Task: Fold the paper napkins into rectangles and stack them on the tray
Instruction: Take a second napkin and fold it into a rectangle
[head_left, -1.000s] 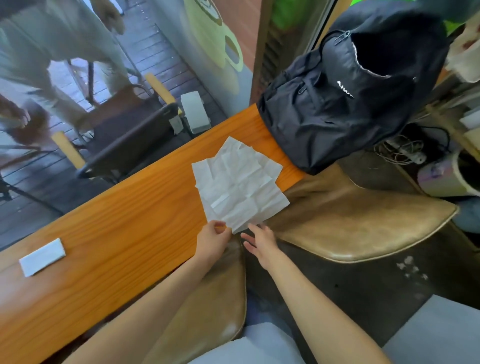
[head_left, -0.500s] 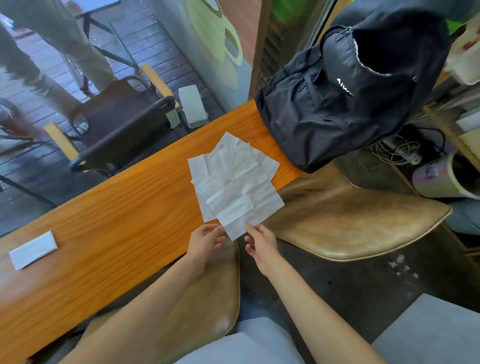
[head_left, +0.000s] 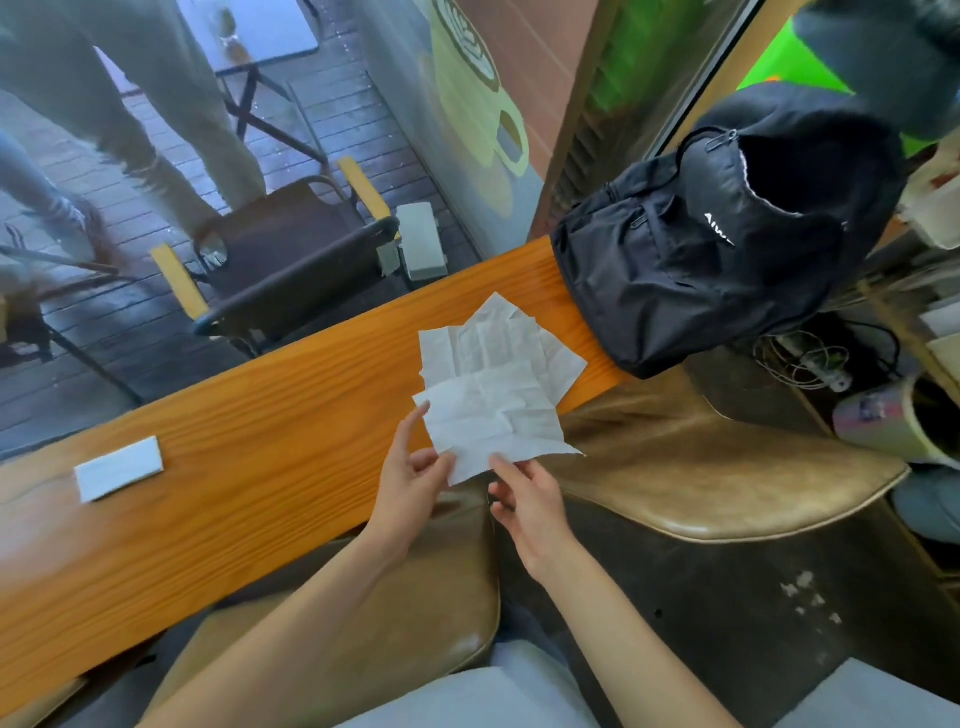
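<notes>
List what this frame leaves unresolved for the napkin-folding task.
- Tray: not in the head view, so the stacking spot is unknown.
- White crumpled paper napkins: sheets overlap; count unclear.
- Small white folded rectangle: too small to count layers.
- Left hand, right hand: the napkin edge hides the fingertip contact.

Counter (head_left: 270, 415): orange wood, visible grain, satin sheen. Unfolded napkins (head_left: 493, 384): thin white paper, creased, matt (folded napkin (head_left: 119, 467) at 9 o'clock smoother). Backpack (head_left: 701, 249): black woven cloth, matt. Stool seats (head_left: 717, 467): tan leather-like, worn, glossy.
</notes>
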